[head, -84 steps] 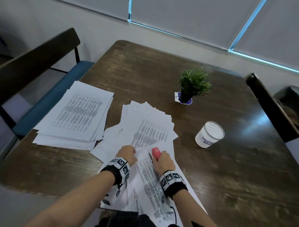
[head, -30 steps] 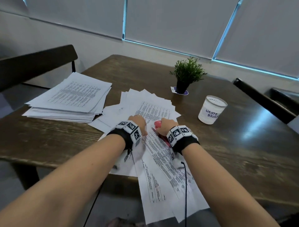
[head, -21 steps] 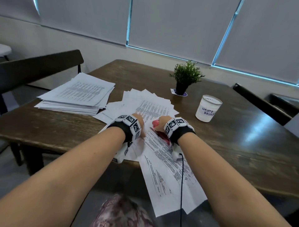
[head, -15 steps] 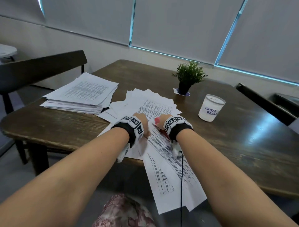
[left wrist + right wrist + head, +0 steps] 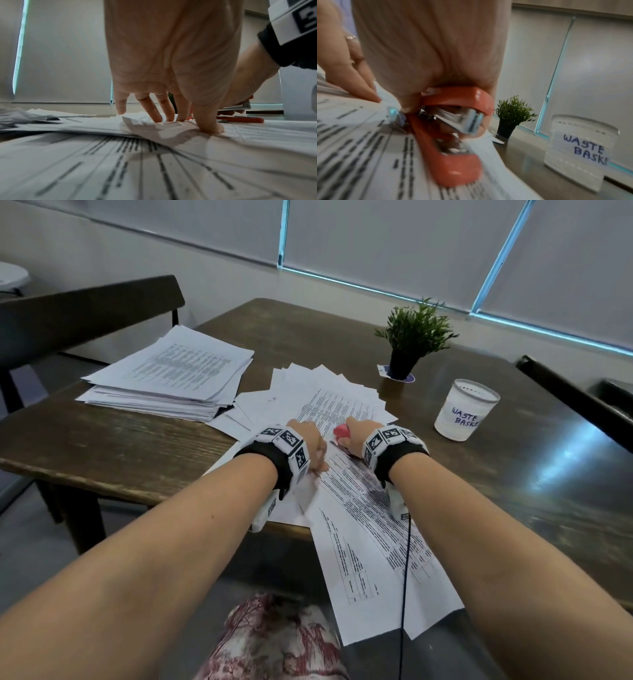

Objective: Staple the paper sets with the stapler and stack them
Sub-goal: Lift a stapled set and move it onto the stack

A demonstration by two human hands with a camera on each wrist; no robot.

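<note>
- Head view: on the wooden table [image 5: 144,446] a tall stack of papers [image 5: 171,378] lies at the left, and fanned loose sheets [image 5: 329,392] spread in the middle. A small potted plant [image 5: 412,337] stands beyond them, and to its right a white cup [image 5: 466,409] marked "WASTE BASKE…"; what is in the cup cannot be seen. A dark chair [image 5: 92,302] stands at the left of the table.
- Head view: the paper set [image 5: 370,525] runs from the hands over the near table edge. The left hand [image 5: 308,440] lies on its top end; the right hand [image 5: 359,434] covers most of the red stapler [image 5: 340,430].
- Left wrist view: the left hand [image 5: 171,60] presses straight fingers [image 5: 156,112] and thumb on the paper set [image 5: 154,162], where a corner is crumpled up. Beyond it the stapler [image 5: 240,119] lies on the sheets.
- Right wrist view: blurred, the right hand [image 5: 428,47] grips the stapler [image 5: 453,155] from above; its mouth gapes, base flat on the paper set [image 5: 359,155]. Plant [image 5: 511,115] and cup [image 5: 580,148] stand behind.
</note>
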